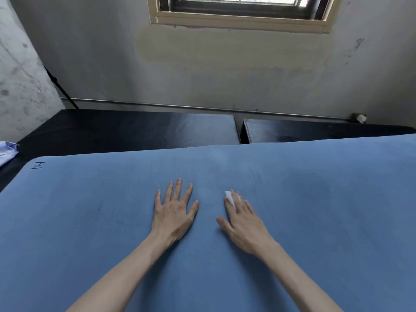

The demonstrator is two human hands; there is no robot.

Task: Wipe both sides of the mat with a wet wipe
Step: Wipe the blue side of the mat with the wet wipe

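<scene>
1. Both hands lie palm-down on the mat (292, 221), side by side near its middle, forearms reaching in from the near edge.
2. Left hand (174, 212): fingers spread and straight, flat on the mat, holding nothing.
3. Right hand (244, 224): fingers extended and pressed down on a wipe (230, 197); thumb out to the side, resting on the mat.
4. Wipe: white, small, bunched; mostly hidden under the right fingers, only a crumpled corner showing past the fingertips. Touches the mat just right of the left hand.
5. Mat: blue, lying flat, fills the lower half of view; a dark handwritten mark (38, 165) sits near its far left corner. A darker smudge shows on the right part.
6. Under and beyond the mat: two black pads (126, 129), side by side with a narrow gap between them.
7. Far left edge: part of a pale, printed pack (6, 152) on the black pad; contents cannot be told.
8. Background: stained wall (225, 70) with a window (240, 10) above and a metal pipe (180, 106) running along its base.
</scene>
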